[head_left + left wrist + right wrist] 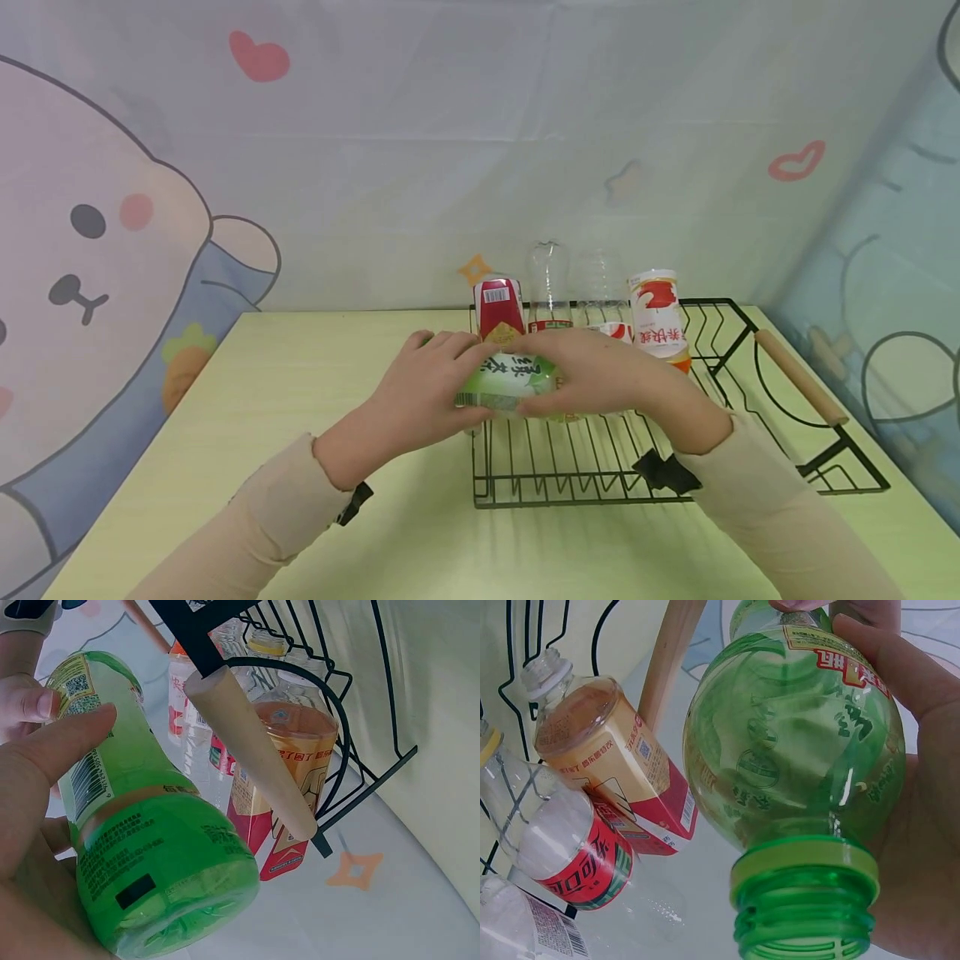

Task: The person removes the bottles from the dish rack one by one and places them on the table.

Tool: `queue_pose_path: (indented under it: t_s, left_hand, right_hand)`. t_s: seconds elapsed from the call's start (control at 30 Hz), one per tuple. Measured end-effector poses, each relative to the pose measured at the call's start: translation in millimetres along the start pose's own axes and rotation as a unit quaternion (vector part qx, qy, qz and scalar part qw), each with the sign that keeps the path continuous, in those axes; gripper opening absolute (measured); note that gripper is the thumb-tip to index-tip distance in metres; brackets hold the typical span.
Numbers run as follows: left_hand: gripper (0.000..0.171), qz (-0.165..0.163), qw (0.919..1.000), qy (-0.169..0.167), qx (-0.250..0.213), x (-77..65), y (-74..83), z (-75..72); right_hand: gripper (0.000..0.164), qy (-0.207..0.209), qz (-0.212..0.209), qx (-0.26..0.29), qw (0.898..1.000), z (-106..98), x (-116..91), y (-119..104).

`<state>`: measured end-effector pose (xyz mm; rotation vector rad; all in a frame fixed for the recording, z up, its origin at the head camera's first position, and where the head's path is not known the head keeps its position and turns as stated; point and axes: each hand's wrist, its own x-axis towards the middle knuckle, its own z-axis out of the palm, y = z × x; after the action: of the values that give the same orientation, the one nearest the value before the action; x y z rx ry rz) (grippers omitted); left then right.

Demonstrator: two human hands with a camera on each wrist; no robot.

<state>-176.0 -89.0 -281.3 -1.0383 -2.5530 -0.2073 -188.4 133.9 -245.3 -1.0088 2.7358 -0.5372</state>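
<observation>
Both hands hold a green plastic bottle point(510, 379) that lies sideways above the front of a black wire rack point(570, 477). My left hand point(420, 392) grips its base end, fingers over the top and thumb below. At the neck end, my right hand point(607, 371) curls around it from the other side. In the right wrist view the bottle point(795, 750) shows an uncapped, threaded mouth. The left wrist view shows its base and printed label, with the left thumb point(75, 742) pressed on the side.
Upside down at the rack's back stand a red-and-tan bottle point(498, 304), two clear bottles, one with a red label point(592, 862), and a white-and-orange bottle point(656, 317). A wooden handle point(798, 377) is on the rack's right side. A printed cloth point(420, 167) hangs behind the table point(337, 358).
</observation>
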Motion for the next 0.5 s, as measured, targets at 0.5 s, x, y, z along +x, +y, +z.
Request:
queue_pose_path:
  t_s: [0.5]
  left_hand:
    - [0.058, -0.010, 0.9988, 0.044, 0.019, 0.8, -10.8, -12.8]
  right_hand:
    - [0.073, 0.041, -0.004, 0.019, 0.999, -20.4, -6.5, 2.3]
